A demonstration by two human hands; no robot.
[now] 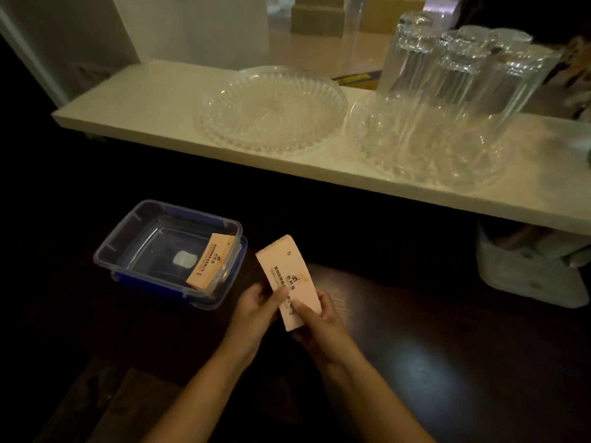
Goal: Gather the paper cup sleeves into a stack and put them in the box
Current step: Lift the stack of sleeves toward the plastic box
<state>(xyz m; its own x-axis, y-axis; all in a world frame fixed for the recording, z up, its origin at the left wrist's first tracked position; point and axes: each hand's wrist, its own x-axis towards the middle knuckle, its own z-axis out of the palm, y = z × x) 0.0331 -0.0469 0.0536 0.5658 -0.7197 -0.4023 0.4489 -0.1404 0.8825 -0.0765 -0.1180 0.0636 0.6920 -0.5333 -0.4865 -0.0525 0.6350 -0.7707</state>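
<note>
A stack of flat, pale orange paper cup sleeves [287, 273] with dark print is held above the dark table. My left hand [257, 310] grips its lower left edge, and my right hand [315, 318] grips its lower right edge with the thumb on top. To the left stands a clear plastic box [140, 231] resting on its blue-clipped lid. More sleeves [209, 262] lean on edge against the box's right inner wall.
A white shelf [153, 103] runs across the back, carrying a clear glass plate [271, 110] and a second plate [377, 139] loaded with upturned glasses [447, 84]. A white bag [524, 273] sits under the shelf at right. The dark table [447, 346] lies below.
</note>
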